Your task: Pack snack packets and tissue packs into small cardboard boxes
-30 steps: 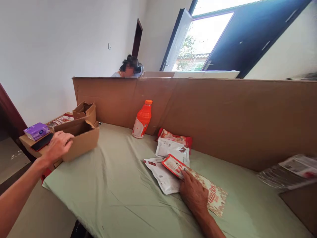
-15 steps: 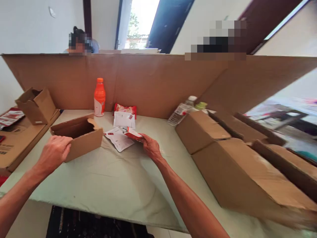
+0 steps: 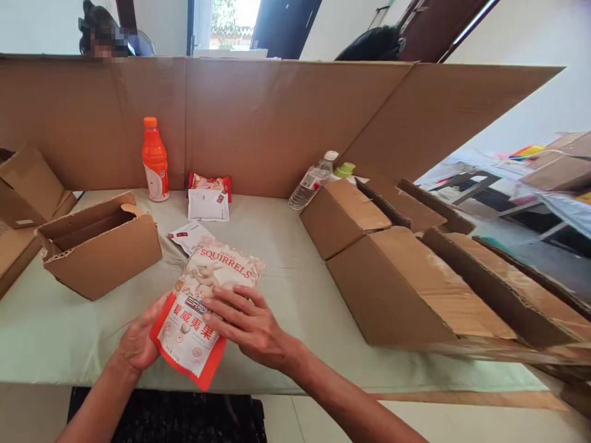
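Observation:
A red and white snack bag (image 3: 205,271), printed "SQUIRRELS" with a squirrel picture, lies tilted over the table before me. My left hand (image 3: 141,338) grips its lower left edge, with the fingers partly hidden under the bag. Flat across the front of the bag rests my right hand (image 3: 252,323), its fingers stretched out. A white sachet (image 3: 187,235) pokes out behind the bag's top. Left of the bag stands an open cardboard box (image 3: 104,252), which neither hand touches.
At the back are an orange bottle (image 3: 156,161), a red packet (image 3: 210,182), a white packet (image 3: 209,205) and a leaning clear bottle (image 3: 313,183). Cardboard boxes (image 3: 397,295) line the right side. A tall cardboard panel (image 3: 258,123) closes off the rear, with people behind it.
My left hand has let go of the cardboard box and taken hold of the snack bag. The bag has come nearer, its printed face up, and my right hand now lies flat on it.

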Available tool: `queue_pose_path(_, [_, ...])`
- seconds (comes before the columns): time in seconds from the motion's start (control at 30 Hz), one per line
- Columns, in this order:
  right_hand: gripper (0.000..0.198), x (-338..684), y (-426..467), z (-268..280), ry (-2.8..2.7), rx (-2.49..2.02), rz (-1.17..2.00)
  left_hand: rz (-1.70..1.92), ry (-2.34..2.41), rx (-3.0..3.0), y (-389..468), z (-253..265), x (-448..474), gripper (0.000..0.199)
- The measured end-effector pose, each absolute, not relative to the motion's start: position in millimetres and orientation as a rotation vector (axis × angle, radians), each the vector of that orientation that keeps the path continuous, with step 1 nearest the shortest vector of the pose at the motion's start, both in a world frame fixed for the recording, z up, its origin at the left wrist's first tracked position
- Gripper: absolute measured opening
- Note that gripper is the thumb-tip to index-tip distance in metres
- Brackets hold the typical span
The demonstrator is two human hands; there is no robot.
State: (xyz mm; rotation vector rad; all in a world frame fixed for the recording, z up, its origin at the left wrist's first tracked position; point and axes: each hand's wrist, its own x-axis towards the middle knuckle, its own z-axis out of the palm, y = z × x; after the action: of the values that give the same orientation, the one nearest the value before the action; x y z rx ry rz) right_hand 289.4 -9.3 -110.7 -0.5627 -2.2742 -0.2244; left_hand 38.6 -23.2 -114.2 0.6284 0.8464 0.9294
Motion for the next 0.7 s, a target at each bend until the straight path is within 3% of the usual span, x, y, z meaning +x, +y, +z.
queue_pose_path(0.13, [0.045,294.3,-16.1,-117.7,-2.041,-0.773,-0.008,1.040,0.984,0.609,-36.1,-121.8,30.4,0.059])
queue_pose_path(0.23, [0.046,295.2,-9.4,-124.7,-1.649,-1.003,0.524,1.131,1.032,0.664,-47.0,-128.6,26.9,0.059])
queue_pose_path(0.37, [0.043,269.2,15.8,-123.6,-1.191,-0.902,1.199,1.135,1.041,0.840,-45.1,-130.3,30.5,0.052])
queue_pose_path(0.47, [0.035,246.6,28.5,-108.2,-1.057,-0.870,1.143,1.172,1.043,1.024,-30.1,-115.3,29.9,0.044])
queue_pose_path(0.6, [0.015,231.5,17.0,-86.4,-1.199,-0.863,0.719,1.315,1.036,1.239,-10.0,-84.8,26.9,0.046])
queue_pose_path(0.7, [0.007,236.4,-7.3,-87.0,-1.361,-0.738,0.564,1.363,1.060,1.358,-12.1,-75.2,27.7,0.034])
